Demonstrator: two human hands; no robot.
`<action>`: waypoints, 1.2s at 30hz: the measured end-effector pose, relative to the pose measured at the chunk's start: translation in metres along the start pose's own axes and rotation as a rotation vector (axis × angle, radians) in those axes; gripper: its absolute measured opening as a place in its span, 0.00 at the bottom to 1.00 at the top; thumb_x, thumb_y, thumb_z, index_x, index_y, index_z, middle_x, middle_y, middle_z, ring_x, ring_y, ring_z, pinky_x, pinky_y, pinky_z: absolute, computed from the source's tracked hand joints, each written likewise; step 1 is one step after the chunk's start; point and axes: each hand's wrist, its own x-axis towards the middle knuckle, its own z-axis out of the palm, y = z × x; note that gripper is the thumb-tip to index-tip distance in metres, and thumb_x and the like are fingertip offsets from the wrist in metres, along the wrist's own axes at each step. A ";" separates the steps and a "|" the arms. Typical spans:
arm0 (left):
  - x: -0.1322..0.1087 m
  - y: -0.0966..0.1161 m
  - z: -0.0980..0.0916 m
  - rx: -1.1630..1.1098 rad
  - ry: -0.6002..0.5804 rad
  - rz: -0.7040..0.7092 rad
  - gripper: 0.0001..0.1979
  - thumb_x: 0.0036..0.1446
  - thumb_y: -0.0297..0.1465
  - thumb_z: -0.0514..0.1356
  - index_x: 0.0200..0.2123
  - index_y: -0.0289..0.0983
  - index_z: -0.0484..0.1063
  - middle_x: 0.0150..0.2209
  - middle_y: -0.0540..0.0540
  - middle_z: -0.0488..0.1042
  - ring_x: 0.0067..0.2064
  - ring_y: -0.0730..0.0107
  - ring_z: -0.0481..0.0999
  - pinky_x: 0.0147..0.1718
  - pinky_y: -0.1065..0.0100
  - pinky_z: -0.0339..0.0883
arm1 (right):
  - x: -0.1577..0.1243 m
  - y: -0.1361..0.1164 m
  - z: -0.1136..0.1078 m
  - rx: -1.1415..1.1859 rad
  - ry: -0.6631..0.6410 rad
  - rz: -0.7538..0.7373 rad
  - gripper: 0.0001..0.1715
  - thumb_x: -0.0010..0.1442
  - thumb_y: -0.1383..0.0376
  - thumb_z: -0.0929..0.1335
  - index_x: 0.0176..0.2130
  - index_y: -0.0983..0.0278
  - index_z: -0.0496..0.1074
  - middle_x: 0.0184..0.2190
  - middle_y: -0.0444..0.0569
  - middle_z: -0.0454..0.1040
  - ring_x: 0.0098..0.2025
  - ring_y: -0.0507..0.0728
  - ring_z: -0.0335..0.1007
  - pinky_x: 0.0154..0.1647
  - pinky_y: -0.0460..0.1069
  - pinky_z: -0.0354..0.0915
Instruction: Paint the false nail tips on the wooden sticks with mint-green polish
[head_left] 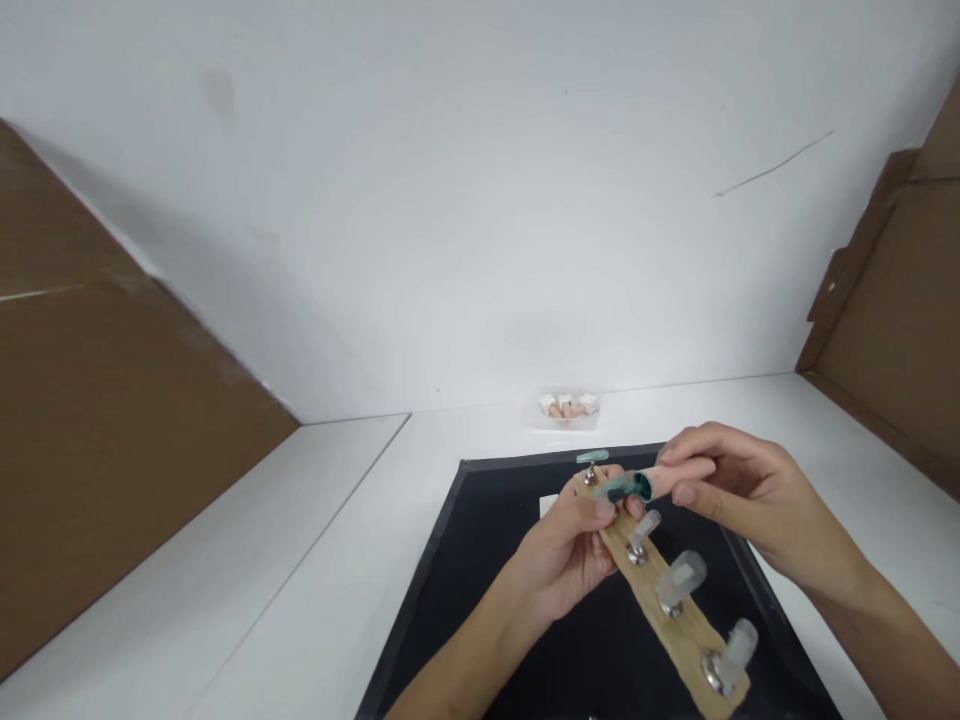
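Note:
My left hand (566, 550) grips a wooden nail-tip stand (660, 620) near its far end. Along this strip, several metal holders carry false nail tips; three nearer ones, such as the clear nail tip (682, 577), look uncoated. A green-coated nail tip (592, 457) sits at the far end. My right hand (739, 480) pinches the pink cap of a nail polish brush (675, 478), whose collar is smeared dark green. The brush end touches or overlaps a second green nail tip (615, 489) by my left thumb; I cannot tell which.
Beneath my hands lies a black mat (495, 580) on the white table (300, 560). A small clear tray (562, 420) with several pink-and-white pieces stands by the wall. Brown cardboard panels (112, 400) flank both sides. A small white piece (548, 505) lies on the mat.

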 end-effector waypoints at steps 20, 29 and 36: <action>0.001 0.000 0.007 -0.010 -0.026 0.061 0.14 0.36 0.27 0.69 0.24 0.32 0.66 0.21 0.53 0.69 0.17 0.85 0.64 0.10 0.86 0.55 | 0.005 0.005 0.004 0.151 -0.066 0.038 0.04 0.52 0.66 0.71 0.32 0.59 0.72 0.31 0.45 0.78 0.35 0.53 0.74 0.37 0.48 0.69; 0.001 0.001 0.007 -0.022 -0.022 0.072 0.12 0.36 0.26 0.69 0.25 0.32 0.70 0.21 0.52 0.73 0.16 0.85 0.67 0.12 0.86 0.61 | 0.003 0.005 0.010 0.084 0.020 -0.044 0.04 0.51 0.68 0.71 0.30 0.59 0.72 0.33 0.45 0.76 0.36 0.53 0.73 0.37 0.48 0.70; 0.000 0.002 0.007 0.005 -0.037 0.114 0.11 0.38 0.26 0.69 0.24 0.32 0.69 0.21 0.52 0.73 0.15 0.85 0.68 0.12 0.87 0.62 | 0.000 0.001 0.018 -0.059 0.129 -0.173 0.07 0.50 0.72 0.71 0.28 0.60 0.70 0.30 0.43 0.75 0.33 0.53 0.72 0.35 0.47 0.68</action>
